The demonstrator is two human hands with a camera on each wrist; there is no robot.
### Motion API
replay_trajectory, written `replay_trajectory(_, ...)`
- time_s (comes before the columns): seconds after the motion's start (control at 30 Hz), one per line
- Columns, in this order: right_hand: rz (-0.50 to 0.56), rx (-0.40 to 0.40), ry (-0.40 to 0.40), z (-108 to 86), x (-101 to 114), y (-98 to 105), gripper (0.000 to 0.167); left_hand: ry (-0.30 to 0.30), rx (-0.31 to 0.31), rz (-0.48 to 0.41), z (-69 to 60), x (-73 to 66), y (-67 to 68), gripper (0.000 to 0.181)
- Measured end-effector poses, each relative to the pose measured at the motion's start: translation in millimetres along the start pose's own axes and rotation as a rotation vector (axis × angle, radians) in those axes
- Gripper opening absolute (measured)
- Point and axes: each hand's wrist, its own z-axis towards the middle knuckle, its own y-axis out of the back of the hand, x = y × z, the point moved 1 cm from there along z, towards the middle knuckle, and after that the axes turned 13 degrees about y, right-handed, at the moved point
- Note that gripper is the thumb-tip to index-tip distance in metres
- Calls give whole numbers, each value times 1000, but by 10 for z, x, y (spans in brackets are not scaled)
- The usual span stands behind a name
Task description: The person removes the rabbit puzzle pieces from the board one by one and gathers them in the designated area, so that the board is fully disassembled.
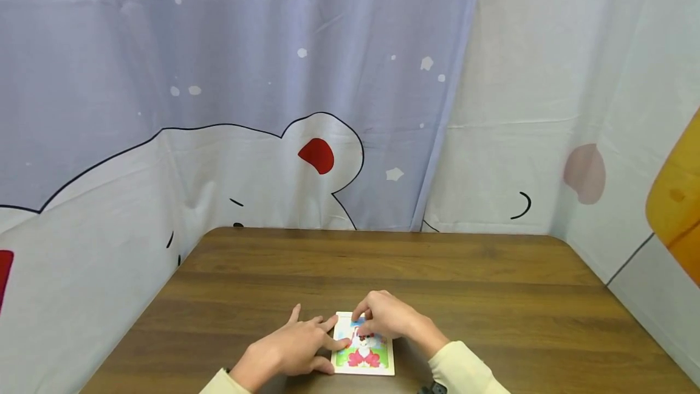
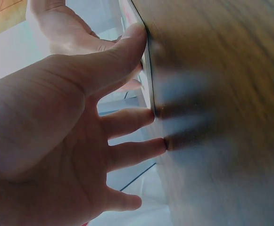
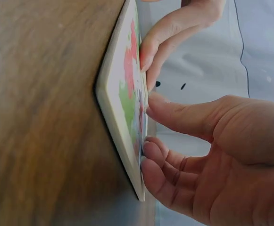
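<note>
A thin, pale-rimmed picture board (image 1: 390, 357) lies on the table, showing a pink and white figure on green. At its left edge is my left hand (image 1: 292, 345), fingers spread, the index fingertip on the picture. In the left wrist view the left thumb (image 2: 132, 42) touches the board's edge. My right hand (image 1: 391, 316) reaches over the upper right part of the board. Its thumb and curled fingertips pinch at a small blue part (image 1: 358, 321) of the picture; its outline is mostly hidden. The right wrist view shows the right thumb (image 3: 174, 113) and fingers against the board's face (image 3: 127, 101).
The brown wooden table (image 1: 492, 297) extends around the board on all sides. Behind it hangs a printed curtain (image 1: 246, 78), with a white cloth (image 1: 519, 108) on the right. A dark wrist device (image 1: 434, 388) sits by the right sleeve (image 1: 465, 369).
</note>
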Motion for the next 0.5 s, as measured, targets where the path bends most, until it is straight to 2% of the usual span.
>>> replay_trajectory(0.27,-20,-12,-16,16,16,-8,15,-8,-7,0,-15,7,10,52)
replay_trajectory(0.5,-123,-15,28,22,40,-38,13,13,47,-50,-7,11,13,54)
